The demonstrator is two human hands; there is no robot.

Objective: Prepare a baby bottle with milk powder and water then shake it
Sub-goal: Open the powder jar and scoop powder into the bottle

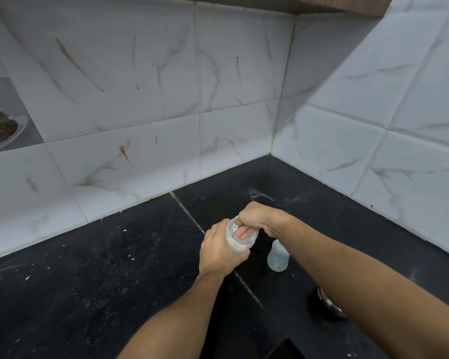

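— Entry one, hands?
— Left hand gripped a clear milk-powder jar over the black table; right hand had its fingers inside the jar, grasp not discernible.
— Entry two, baby bottle?
— Upright on the table, just right of the jar.

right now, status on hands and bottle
Left grip wrapped round clear plastic bottle with white contents. Right grip curled over its top. Bluish translucent container stands beside it.
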